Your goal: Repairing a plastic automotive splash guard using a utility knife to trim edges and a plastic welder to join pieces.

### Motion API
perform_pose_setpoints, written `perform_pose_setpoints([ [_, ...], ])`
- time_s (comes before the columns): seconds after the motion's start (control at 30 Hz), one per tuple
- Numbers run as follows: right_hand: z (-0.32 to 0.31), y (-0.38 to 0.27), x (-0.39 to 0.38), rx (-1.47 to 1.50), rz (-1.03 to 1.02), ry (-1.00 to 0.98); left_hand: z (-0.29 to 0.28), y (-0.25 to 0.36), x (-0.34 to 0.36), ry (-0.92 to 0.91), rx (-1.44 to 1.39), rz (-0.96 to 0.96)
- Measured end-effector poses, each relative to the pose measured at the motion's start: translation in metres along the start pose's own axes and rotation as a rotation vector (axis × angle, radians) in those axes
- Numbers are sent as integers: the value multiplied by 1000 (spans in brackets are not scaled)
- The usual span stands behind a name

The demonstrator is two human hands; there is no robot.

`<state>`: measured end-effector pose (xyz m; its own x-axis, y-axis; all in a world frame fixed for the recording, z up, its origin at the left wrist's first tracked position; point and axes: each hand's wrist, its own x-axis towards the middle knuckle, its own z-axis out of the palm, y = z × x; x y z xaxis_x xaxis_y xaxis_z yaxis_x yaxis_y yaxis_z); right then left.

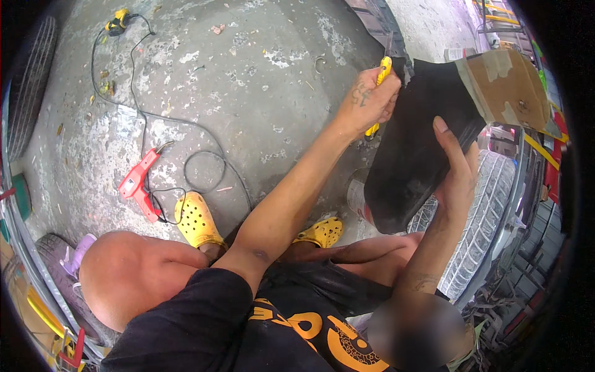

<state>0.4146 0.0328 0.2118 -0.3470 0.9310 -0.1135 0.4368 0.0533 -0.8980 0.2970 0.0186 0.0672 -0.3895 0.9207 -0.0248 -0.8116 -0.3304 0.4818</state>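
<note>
My left hand (370,99) is closed round a yellow utility knife (385,67), whose blade points away from me. The blade is close to the far left edge of a black panel (421,124), beside a ragged grey strip (408,69); I cannot tell whether it touches. The panel is curved and smooth, with brown paper (511,90) taped over its far right end. My right hand (458,161) grips the panel's right side, thumb on top and fingers hidden underneath.
A red heat gun (141,183) with a black cord lies on the worn concrete floor (266,93). A yellow plug (116,23) sits far left. Tyres (477,229) stand at right and left. A can (358,197) is under the panel, and metal racks line the right.
</note>
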Motion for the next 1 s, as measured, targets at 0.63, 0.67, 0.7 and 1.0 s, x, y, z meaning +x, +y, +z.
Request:
perform_pose_setpoints([
  [0.63,-9,5,12,116,-41,72,-16,-4,4,-144,-506,136],
  [0.67,-2,4,10,61,-73,84,-17,1,6,-60,-421,129],
  [0.7,4,3,9,7,-105,94,-18,6,6,24,-336,122],
  [1.0,39,10,-19,-431,-149,-314,-159,40,-27,655,365,-62],
])
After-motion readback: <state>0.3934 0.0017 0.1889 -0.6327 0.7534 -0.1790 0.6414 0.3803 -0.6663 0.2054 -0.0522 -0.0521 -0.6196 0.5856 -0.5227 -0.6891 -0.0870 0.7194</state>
